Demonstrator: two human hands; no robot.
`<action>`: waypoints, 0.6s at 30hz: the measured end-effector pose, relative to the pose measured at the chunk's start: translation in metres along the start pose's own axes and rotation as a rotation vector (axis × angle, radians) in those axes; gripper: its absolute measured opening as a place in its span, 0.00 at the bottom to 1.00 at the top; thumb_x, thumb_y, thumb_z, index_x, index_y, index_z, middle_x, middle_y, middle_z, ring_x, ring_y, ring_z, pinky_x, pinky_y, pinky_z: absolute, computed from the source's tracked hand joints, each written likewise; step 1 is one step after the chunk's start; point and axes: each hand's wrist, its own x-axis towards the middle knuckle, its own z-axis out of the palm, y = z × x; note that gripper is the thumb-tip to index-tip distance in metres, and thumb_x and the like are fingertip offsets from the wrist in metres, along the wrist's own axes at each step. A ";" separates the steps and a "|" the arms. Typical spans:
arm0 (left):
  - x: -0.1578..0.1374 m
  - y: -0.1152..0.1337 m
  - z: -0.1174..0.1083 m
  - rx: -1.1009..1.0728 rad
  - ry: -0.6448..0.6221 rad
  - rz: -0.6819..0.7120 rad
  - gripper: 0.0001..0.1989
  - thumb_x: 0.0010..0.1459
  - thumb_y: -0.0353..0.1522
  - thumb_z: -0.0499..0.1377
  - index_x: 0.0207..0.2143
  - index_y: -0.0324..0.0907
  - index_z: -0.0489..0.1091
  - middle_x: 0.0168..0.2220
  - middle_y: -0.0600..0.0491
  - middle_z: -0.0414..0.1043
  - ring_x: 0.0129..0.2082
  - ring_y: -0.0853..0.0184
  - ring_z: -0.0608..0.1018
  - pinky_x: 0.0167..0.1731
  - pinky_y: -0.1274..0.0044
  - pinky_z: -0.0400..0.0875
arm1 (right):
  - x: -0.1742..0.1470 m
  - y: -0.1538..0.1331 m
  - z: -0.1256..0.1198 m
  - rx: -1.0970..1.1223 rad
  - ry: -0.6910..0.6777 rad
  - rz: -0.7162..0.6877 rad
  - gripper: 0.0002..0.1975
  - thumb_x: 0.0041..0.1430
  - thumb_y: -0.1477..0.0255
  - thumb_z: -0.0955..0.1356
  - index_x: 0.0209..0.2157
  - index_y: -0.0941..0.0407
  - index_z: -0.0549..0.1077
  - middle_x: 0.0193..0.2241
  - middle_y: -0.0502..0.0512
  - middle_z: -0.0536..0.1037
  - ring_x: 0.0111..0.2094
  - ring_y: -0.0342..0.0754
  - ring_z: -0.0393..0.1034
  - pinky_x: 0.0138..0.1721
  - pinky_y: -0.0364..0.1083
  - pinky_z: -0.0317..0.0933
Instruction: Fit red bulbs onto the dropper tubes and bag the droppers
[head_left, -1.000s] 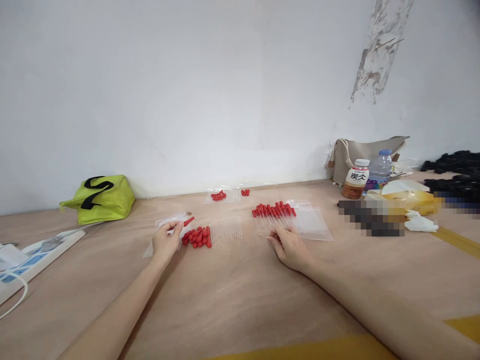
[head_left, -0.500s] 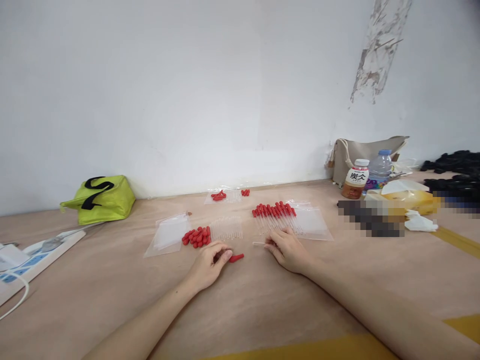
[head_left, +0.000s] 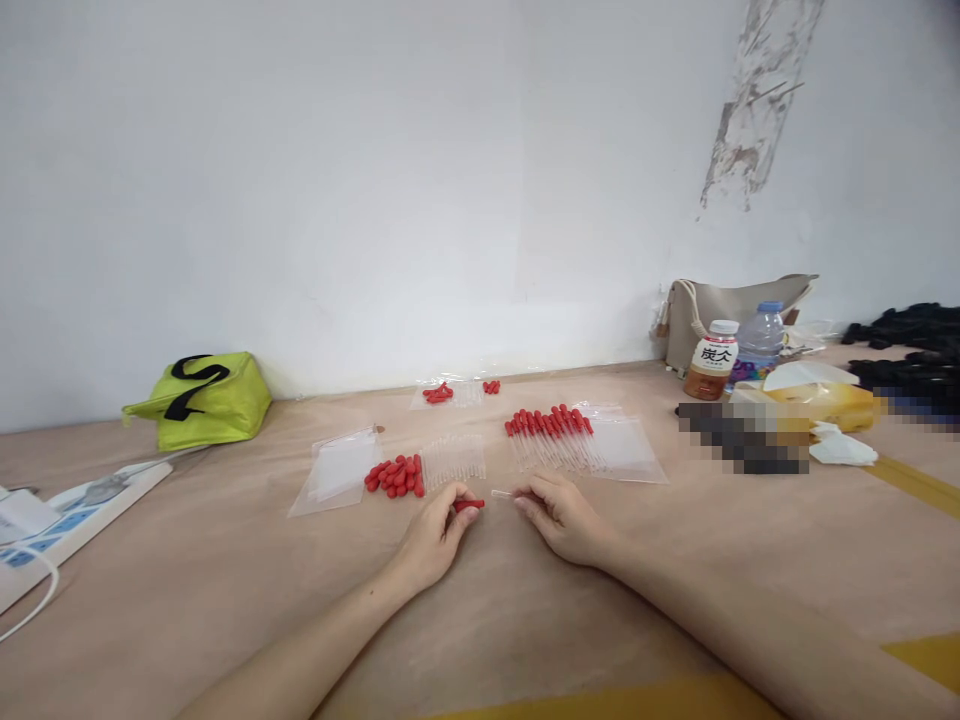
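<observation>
My left hand (head_left: 437, 535) pinches a red rubber dropper bulb (head_left: 470, 505), its narrow end pointing right. Across a small gap, my right hand (head_left: 566, 520) is closed on a clear dropper tube (head_left: 502, 494) whose end sticks out to the left. Beyond the left hand lie a heap of loose red bulbs (head_left: 394, 475) and a row of bare clear tubes (head_left: 454, 457). Behind the right hand, droppers with red bulbs fitted (head_left: 551, 422) lie side by side.
Clear plastic bags lie at left (head_left: 337, 470) and right (head_left: 634, 450). Near the wall are more bulbs (head_left: 437, 393) on plastic. A power strip (head_left: 67, 520) and green bag (head_left: 214, 400) stand at left; bottles (head_left: 712, 360), a beige bag (head_left: 686, 310) and a tissue pack (head_left: 821, 395) stand at right.
The left hand has taken the red bulb between its fingers and moved right. My right hand has come left with the tube, so bulb and tube are closer together.
</observation>
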 end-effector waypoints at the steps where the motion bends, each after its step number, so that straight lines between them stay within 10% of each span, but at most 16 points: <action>1: -0.001 0.001 0.000 -0.011 0.000 0.001 0.06 0.59 0.33 0.49 0.34 0.41 0.64 0.32 0.54 0.68 0.33 0.67 0.70 0.34 0.77 0.64 | 0.000 -0.001 0.000 0.013 0.004 -0.003 0.07 0.58 0.73 0.59 0.33 0.57 0.68 0.29 0.53 0.71 0.31 0.43 0.64 0.34 0.43 0.56; 18: -0.001 0.005 0.004 -0.045 -0.073 0.054 0.11 0.59 0.34 0.50 0.31 0.40 0.69 0.26 0.56 0.68 0.27 0.71 0.69 0.28 0.81 0.61 | -0.001 0.005 0.010 -0.015 -0.063 -0.075 0.09 0.57 0.73 0.61 0.36 0.54 0.71 0.28 0.50 0.73 0.30 0.42 0.64 0.37 0.45 0.49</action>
